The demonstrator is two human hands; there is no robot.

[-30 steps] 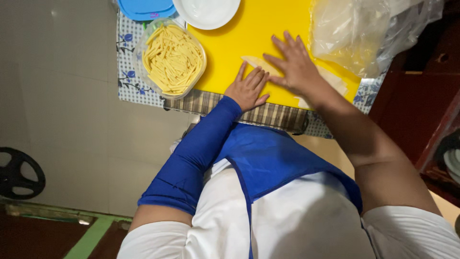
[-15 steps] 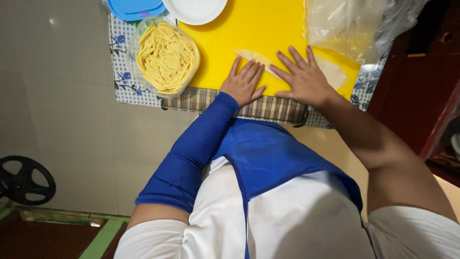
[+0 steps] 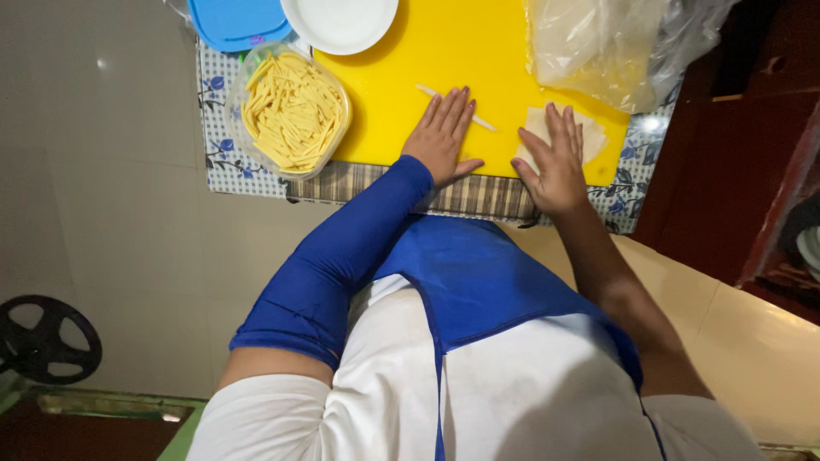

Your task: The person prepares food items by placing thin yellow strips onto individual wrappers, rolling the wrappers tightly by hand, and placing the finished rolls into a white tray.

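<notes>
- The left hand (image 3: pixel 444 137) is lying flat on the yellow cutting board (image 3: pixel 478 51), fingers spread, covering a thin rolled dough stick (image 3: pixel 483 122).
- The right hand (image 3: pixel 555 158) is pressing flat, fingers spread, on a pale wrapper sheet (image 3: pixel 589 137) at the board's near corner.
- A clear tub of finished sticks (image 3: pixel 292 109) is sitting just left of the board.
- A white plate (image 3: pixel 339 21) and a plastic bag (image 3: pixel 598 47) are resting along the far edge.

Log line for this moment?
left hand: flat on thin rolled dough stick | right hand: flat on pale wrapper sheet | yellow cutting board
</notes>
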